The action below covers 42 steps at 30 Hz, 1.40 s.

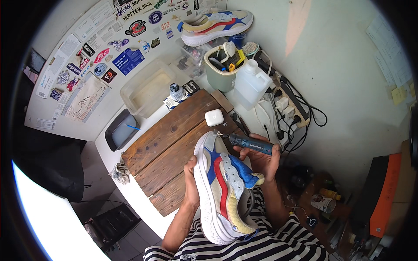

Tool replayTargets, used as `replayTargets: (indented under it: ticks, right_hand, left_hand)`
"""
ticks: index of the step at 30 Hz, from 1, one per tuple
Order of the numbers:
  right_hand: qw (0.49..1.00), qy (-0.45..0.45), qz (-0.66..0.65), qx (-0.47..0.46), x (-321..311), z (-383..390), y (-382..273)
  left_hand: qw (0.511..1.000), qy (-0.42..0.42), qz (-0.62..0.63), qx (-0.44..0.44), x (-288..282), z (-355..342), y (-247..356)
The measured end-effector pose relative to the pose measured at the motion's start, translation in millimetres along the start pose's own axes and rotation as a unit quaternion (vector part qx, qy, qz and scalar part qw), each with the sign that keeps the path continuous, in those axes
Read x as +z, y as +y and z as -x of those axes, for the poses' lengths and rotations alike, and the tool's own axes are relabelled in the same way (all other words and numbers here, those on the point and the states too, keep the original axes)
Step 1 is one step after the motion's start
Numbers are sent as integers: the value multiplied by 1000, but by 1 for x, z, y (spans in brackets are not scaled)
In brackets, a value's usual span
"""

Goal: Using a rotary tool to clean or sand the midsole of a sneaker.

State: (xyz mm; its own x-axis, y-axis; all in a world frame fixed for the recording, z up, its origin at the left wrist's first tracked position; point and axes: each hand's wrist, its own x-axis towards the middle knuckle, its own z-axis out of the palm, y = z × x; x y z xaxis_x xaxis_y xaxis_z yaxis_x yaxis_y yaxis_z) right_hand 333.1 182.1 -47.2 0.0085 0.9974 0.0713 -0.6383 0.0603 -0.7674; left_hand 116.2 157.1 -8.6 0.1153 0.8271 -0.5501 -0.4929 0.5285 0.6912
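Note:
My left hand (190, 178) grips a multicolour sneaker (222, 191) with a white sole, cream upper and blue, red and yellow panels, its toe pointing away from me. My right hand (265, 163) is closed on a dark cylindrical rotary tool (254, 144) held crosswise over the shoe. The tool's metal tip lies at the toe; whether it touches is too small to tell. Just beyond, a white earbud case (214, 117) sits on the wooden board (161, 152).
Behind are a clear tub (135, 82), a second sneaker (215, 28), a tool bucket (213, 76), a plastic jug (248, 87) and a power strip (300, 119) with tangled cables. A dark tray (122, 132) and rag (119, 174) lie left. Cardboard (383, 195) stands right.

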Motion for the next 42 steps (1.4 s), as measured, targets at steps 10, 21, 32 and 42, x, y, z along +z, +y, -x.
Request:
replayTargets:
  ticks: [10,21,32,42]
  right_hand:
    - [999,14,-44,12,0,-1,7]
    - [1000,-14,-22,8,4,-5,3]
    - [995,92,22,36,18,6,9]
    - [989,117,68,60,16,6,4]
  left_hand:
    - [994,-21,-110,-7,-4,5,12]
    - [970,-65,-233,-29,-22,-8,14]
    - [973,-72,-216,-47,-34,-10,8]
    - [976,-61,-207,-33,-36,-11,5]
